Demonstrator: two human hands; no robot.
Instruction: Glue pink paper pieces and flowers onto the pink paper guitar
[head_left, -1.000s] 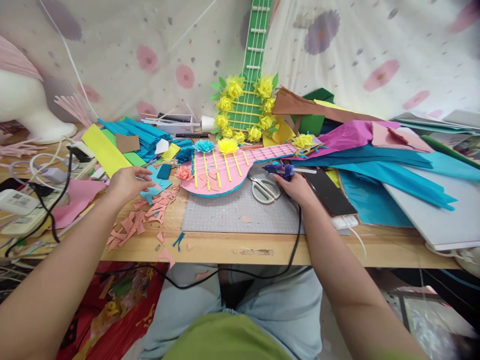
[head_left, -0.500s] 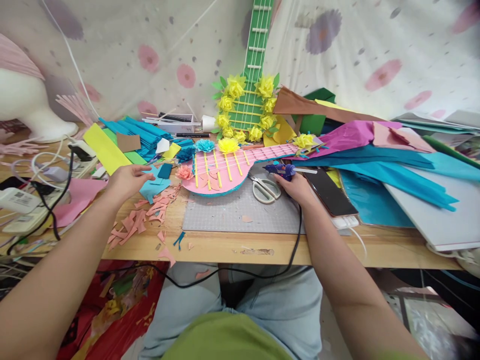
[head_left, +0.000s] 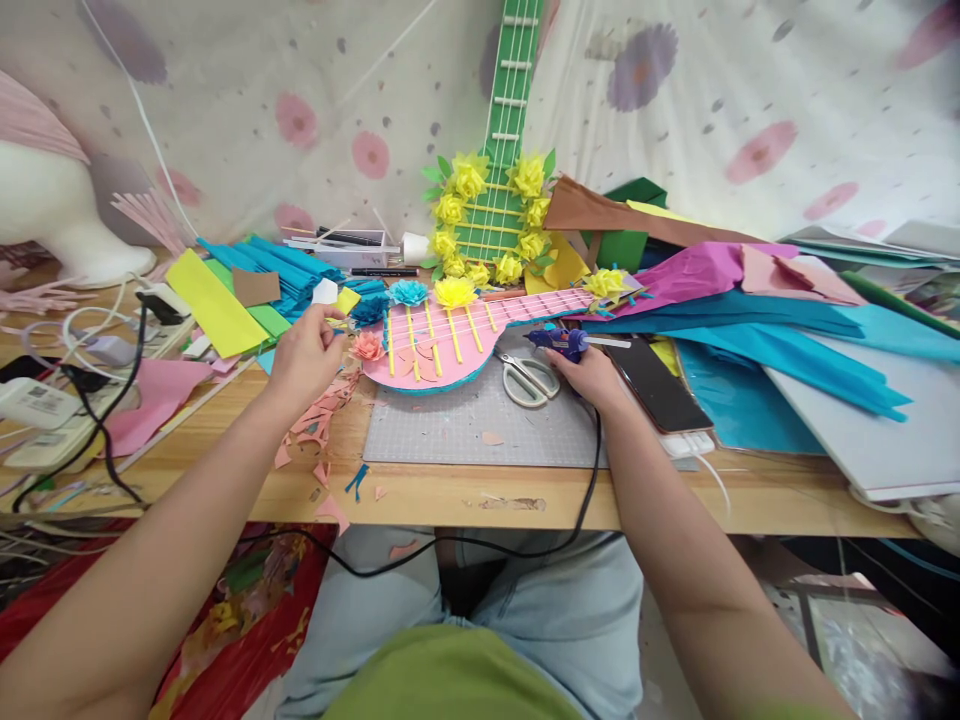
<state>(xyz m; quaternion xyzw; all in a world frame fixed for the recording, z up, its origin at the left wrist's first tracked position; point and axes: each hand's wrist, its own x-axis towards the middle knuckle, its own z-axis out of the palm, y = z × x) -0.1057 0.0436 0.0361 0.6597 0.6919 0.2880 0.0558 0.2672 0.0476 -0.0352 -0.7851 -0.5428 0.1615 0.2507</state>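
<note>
1. Pink guitar (head_left: 446,370), a flat rounded body with yellow sticks, thin strings and blue edging, lies partly over the gridded grey mat (head_left: 450,435), its neck toward the right.
2. Scissors (head_left: 532,383) with pale looped handles crowd the guitar's near edge, just beside the glue gun (head_left: 559,343); a dark glossy phone (head_left: 660,383) lies beyond the right hand (head_left: 589,372).
3. That hand grips the glue gun, a white stick jutting from its back.
4. Left hand (head_left: 306,355) is narrow, fingers curled; I cannot tell whether they pinch anything.
5. Jagged pink scraps (head_left: 313,420) litter the wood nearby.
6. Wrinkled magenta paper (head_left: 697,275) bunches by the neck.
</note>
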